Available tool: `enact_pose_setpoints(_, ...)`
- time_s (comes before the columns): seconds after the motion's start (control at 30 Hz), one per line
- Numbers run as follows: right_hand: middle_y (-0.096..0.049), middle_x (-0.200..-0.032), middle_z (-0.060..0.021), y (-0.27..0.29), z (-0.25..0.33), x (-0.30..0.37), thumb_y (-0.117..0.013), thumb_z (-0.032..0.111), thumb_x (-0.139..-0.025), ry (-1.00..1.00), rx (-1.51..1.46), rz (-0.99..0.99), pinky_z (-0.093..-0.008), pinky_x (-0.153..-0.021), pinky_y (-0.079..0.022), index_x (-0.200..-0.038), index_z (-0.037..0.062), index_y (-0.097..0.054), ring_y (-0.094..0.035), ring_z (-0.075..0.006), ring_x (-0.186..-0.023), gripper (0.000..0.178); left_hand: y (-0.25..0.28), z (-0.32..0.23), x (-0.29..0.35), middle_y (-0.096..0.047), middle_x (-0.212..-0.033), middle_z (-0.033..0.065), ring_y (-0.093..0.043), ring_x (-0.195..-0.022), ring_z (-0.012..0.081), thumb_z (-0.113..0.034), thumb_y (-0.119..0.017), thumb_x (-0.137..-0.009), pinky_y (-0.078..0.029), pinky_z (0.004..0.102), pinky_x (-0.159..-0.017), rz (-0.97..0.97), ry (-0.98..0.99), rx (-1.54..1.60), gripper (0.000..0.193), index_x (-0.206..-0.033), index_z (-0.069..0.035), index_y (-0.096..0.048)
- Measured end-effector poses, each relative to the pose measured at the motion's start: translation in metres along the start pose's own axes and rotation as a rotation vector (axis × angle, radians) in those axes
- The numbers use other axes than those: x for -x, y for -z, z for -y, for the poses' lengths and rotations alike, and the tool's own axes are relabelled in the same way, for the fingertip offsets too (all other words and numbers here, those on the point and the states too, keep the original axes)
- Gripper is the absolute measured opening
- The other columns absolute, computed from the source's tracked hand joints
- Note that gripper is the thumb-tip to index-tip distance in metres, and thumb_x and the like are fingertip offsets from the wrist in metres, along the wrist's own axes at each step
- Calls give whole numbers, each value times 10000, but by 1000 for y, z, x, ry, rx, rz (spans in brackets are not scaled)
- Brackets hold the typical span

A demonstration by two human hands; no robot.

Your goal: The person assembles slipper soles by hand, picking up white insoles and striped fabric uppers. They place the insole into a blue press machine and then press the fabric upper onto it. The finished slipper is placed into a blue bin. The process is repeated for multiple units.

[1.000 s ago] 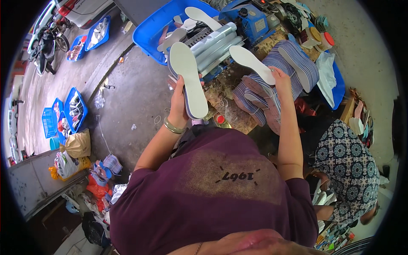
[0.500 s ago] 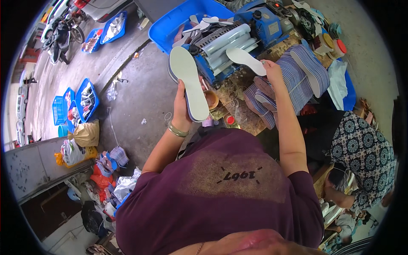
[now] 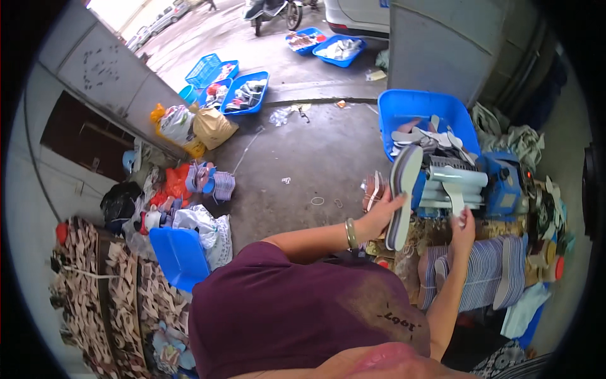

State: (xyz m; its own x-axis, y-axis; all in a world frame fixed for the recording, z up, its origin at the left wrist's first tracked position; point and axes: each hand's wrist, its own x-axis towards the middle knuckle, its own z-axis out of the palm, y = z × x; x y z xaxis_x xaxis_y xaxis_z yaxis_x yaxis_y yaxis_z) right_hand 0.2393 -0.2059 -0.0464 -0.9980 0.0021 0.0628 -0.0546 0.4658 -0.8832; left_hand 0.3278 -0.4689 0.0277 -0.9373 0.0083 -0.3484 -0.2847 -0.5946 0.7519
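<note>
My left hand (image 3: 377, 216) is closed around a thick shoe sole (image 3: 404, 205) with a pale top and a striped edge, held upright beside the machine. Some brownish strappy piece (image 3: 374, 189) shows beyond its fingers; whether the hand holds that too, I cannot tell. Between the fingers of my right hand (image 3: 464, 228) is the narrow end of a thin white insole (image 3: 455, 197). Its wide end lies against the silver rollers (image 3: 457, 175) of a blue machine (image 3: 502, 184). Close to my right forearm lie bundled striped soles (image 3: 480, 275) on the workbench (image 3: 407, 262).
Behind the rollers stands a blue tub (image 3: 426, 101) of insoles. Jars (image 3: 549, 268) sit at the bench's right. More blue tubs (image 3: 265, 82) and sacks (image 3: 214, 126) line the doorway. An empty-looking blue bin (image 3: 180, 259) and a rack of strap pieces (image 3: 120, 297) are at left.
My head view has swung left, so the bench now appears further right. My right hand has brought the white insole to the rollers. The sole in my left hand has turned more edge-on.
</note>
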Motion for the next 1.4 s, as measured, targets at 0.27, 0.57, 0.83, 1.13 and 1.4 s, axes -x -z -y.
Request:
enact_pose_setpoints(0.27,-548,-1205,-172,-25,116,92,-664,29,-743,-90,-298,596,-322,-791,-512,-1480,109,-232,-616,-227,-967,858,-9,29,-11,-385,-1367,44,-431,-1169,139,-138,-623,-903,-395,312,-996,245,-239,-110,781,-1498,-152,-117)
enact_pose_setpoints(0.57,-574,-1224,-143,29,42,65,-680,71,-746,32,-144,368,-345,-915,-446,-1362,30,-449,-561,-231,-1093,659,10,22,-42,-521,-1206,113,-552,-1010,196,-100,-544,-904,-464,307,-870,133,-149,-291,468,-1343,-89,-381)
enact_pose_setpoints(0.83,-624,-1020,-138,111,-6,9,-588,183,-816,-90,1075,-20,-495,-822,-455,-1152,137,-621,-592,-346,-991,340,10,11,-26,-617,-982,124,-622,-834,211,-352,-338,-973,-527,336,-747,246,104,27,434,-1146,5,-517)
enact_pose_setpoints(1.13,-629,-1017,-136,97,-21,-30,-547,164,-814,-129,1223,33,-519,-803,-446,-1085,118,-656,-602,-328,-988,295,-7,29,-15,-590,-1135,157,-618,-989,261,-218,-374,-966,-532,412,-844,257,254,117,372,-1286,-31,-410)
enact_pose_setpoints(1.4,-618,-1054,-142,63,-56,-64,-526,190,-816,-103,1162,-95,-512,-796,-422,-1016,71,-664,-579,-336,-979,271,-2,52,-31,-567,-1173,102,-611,-1026,254,-73,-497,-937,-541,429,-855,169,217,83,364,-1287,-64,-399)
